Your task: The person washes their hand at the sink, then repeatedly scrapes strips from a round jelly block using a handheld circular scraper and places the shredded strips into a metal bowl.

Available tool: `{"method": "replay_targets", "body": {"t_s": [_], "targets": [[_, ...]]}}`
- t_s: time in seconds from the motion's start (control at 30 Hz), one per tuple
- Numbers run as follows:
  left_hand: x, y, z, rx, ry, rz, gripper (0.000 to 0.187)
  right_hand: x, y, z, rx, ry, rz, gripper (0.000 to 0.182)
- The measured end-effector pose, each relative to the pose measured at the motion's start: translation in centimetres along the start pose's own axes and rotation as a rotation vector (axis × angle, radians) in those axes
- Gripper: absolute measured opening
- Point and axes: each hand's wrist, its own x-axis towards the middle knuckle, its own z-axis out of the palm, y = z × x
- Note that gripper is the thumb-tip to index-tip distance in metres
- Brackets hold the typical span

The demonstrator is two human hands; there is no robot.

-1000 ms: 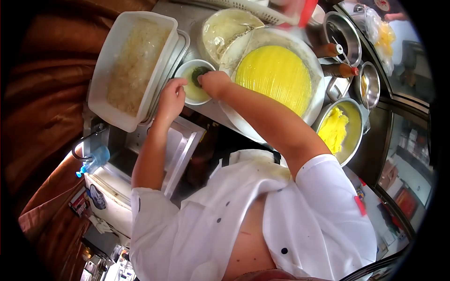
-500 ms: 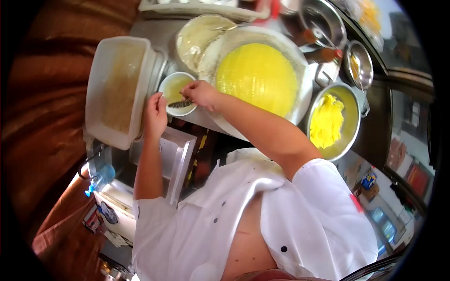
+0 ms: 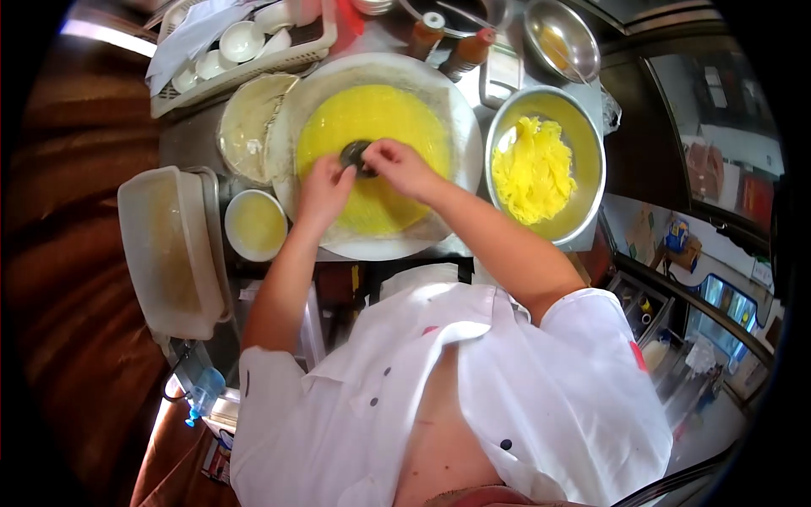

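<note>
Both hands are over a flat, round yellow sheet, which looks like dough, on a wide white round board. Between them is a small dark round fluted mould. My left hand has its fingers closed at the near left edge of the mould. My right hand pinches it from the right, with some fingertips hidden. Whether the mould touches the yellow surface cannot be made out. To the left stands a white bowl with pale yellow contents.
On the right, a steel bowl holds yellow shreds; another steel bowl is behind it. Two bottles stand at the back. A plastic-covered round dish, white basket with cups, and translucent tub are left.
Both hands have gone from the white bowl to the right, over the yellow sheet, bringing the dark mould along. The mould now shows its round face. The camera view has shifted right.
</note>
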Motion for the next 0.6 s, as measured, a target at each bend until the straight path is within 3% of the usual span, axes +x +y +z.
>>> {"method": "replay_targets", "body": {"t_s": [0.07, 0.13, 0.2, 0.33, 0.6], "targets": [[3.6, 1.7, 4.1, 0.110, 0.087, 0.156, 0.034, 0.8, 0.0, -3.6, -0.053, 0.064, -0.079, 0.019], [7.4, 3.2, 6.3, 0.318, 0.239, 0.491, 0.035, 2.3, -0.3, -6.0, -0.214, 0.179, -0.143, 0.023], [10.0, 4.4, 8.0, 0.419, 0.273, 0.498, 0.035, 4.6, -0.4, -8.1, -0.286, 0.244, -0.199, 0.027], [11.8, 3.7, 10.2, 0.598, 0.323, 0.574, 0.037, 5.1, -2.3, -10.3, -0.453, 0.242, -0.095, 0.026], [7.5, 3.5, 10.9, 0.688, 0.303, 0.629, 0.038, 2.5, 2.6, -11.4, -0.437, 0.216, -0.120, 0.032]]}}
